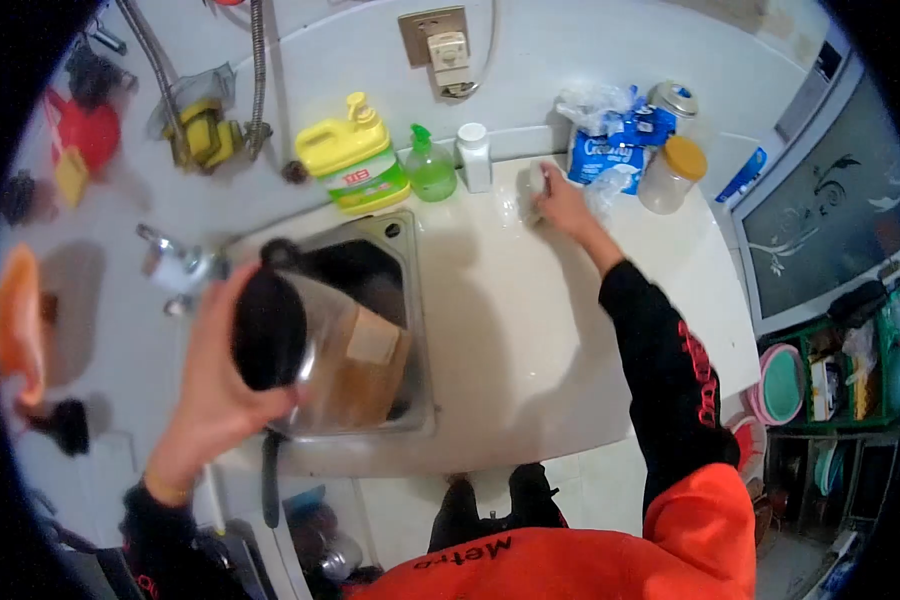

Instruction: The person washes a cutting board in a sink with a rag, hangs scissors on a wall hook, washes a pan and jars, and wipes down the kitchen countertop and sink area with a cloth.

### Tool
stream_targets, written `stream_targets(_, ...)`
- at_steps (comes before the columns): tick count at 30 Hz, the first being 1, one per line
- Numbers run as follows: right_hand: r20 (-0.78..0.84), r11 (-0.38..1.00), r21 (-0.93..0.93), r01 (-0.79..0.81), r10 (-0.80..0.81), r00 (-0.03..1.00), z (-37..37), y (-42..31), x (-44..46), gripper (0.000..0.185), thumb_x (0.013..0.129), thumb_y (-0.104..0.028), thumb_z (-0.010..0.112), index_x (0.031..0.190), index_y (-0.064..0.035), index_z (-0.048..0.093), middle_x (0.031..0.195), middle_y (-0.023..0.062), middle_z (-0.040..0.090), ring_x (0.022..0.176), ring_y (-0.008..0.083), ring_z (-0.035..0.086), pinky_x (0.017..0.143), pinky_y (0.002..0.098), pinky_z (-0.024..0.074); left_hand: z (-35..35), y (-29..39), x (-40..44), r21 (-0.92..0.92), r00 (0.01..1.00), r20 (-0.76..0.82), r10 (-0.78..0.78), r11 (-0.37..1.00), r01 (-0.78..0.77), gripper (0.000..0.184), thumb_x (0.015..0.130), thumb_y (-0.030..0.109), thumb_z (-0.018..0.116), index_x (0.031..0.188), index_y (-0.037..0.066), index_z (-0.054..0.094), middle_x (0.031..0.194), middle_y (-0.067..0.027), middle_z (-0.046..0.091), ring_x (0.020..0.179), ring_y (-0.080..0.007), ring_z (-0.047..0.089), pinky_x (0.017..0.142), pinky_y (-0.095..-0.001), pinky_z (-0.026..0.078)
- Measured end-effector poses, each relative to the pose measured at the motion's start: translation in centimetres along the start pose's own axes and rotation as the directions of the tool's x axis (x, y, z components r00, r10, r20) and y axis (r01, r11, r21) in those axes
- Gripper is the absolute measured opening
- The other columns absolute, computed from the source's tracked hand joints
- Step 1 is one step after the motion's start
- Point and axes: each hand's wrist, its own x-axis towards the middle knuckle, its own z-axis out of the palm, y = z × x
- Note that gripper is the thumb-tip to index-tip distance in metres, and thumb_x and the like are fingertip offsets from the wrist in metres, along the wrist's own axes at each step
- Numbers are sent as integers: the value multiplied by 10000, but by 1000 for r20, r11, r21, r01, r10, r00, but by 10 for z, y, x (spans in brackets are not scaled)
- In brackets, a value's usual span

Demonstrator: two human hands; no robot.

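Observation:
A clear jar (332, 355) with a black lid and brown contents is in my left hand (215, 375), whose fingers wrap round its lid end. The jar is tilted over the sink (425, 330). My right hand (562, 203) is at the back of the white counter (510, 340), its fingers closed at a small clear object that I cannot make out. Just left of that hand stands a white bottle (475, 160); to its right are a blue packet (605, 160) and a jar with a yellow lid (672, 178).
A yellow jug (352, 160) and a green pump bottle (430, 168) stand behind the sink. A tap (185, 262) projects from the wall at the left. A socket with a plug (448, 58) is above the counter. Basins (778, 383) and a green rack stand at the right.

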Motion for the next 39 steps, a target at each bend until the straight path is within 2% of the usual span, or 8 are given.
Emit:
stream_targets(4, -86, 863, -505, 11, -62, 994, 39, 23, 27, 414, 807, -214, 543, 1185, -53, 491, 1077, 201, 582, 992, 366, 552, 816, 467, 449, 12, -10, 2, -45, 997, -75, 17, 999, -20, 934, 510, 129, 743, 1348, 56, 338, 1269, -143, 431, 1207, -273, 406, 1045, -346, 281)
stream_targets(6, 193, 896, -403, 185, -114, 974, 37, -8, 7, 233, 764, -150, 507, 965, -63, 587, 992, 171, 611, 966, 365, 552, 807, 487, 444, 16, -11, 6, -150, 996, -86, 14, 988, -27, 905, 504, 110, 747, 1326, 62, 369, 1237, -146, 449, 1179, -298, 428, 1033, -357, 299)
stream_targets(12, 451, 699, -177, 693, -568, 689, -15, -32, -142, 461, 785, -111, 505, 1246, -117, 492, 1263, 129, 480, 1192, 284, 415, 935, 495, 351, 30, 25, 42, 86, 998, 60, -23, 996, 18, 919, 489, 135, 727, 1332, 68, 370, 1273, -134, 441, 1191, -269, 425, 1046, -343, 285)
stream_targets(19, 48, 762, -646, 44, -17, 999, -104, 30, -191, 450, 741, -89, 526, 1192, -91, 524, 1239, 139, 507, 1099, 338, 473, 846, 499, 428, 69, 74, 88, 103, 981, 114, 157, 980, -168, 892, 523, 192, 788, 1313, 91, 387, 1238, -221, 416, 1146, -384, 437, 992, -411, 351)
stream_targets(24, 119, 841, -313, 441, -426, 897, -66, 17, -134, 366, 764, -91, 515, 1126, -63, 567, 1148, 133, 576, 1077, 288, 508, 866, 453, 421, 115, 102, 134, 182, 963, 173, 207, 954, -238, 933, 521, 251, 797, 1331, 103, 360, 1236, -245, 412, 1164, -397, 421, 996, -418, 354)
stream_targets(26, -50, 731, -535, 424, -528, 848, -39, 20, -105, 335, 783, -99, 492, 1107, -59, 570, 1135, 113, 567, 1114, 289, 484, 884, 479, 397, 126, 107, 150, 212, 953, 192, 235, 938, -274, 950, 512, 267, 803, 1337, 117, 357, 1221, -254, 421, 1150, -405, 433, 986, -424, 362)
stream_targets(33, 373, 711, -536, 454, -283, 884, -63, 7, -182, 378, 784, -129, 490, 1156, -70, 534, 1179, 69, 543, 1180, 277, 440, 946, 470, 348, 146, 81, 187, 166, 950, 167, 263, 943, -290, 1042, 511, 291, 822, 1398, 156, 292, 1311, -272, 357, 1204, -401, 405, 1005, -442, 340)
stream_targets(39, 322, 976, 215, -14, -58, 945, -75, -60, -196, 436, 708, 36, 570, 1131, -69, 557, 1124, 102, 589, 990, 269, 567, 851, 391, 452, 151, 66, 92, 131, 904, -151, 399, 915, -382, 854, 682, 210, 748, 1400, 139, 290, 1392, -265, 279, 1273, -429, 298, 1057, -469, 240)
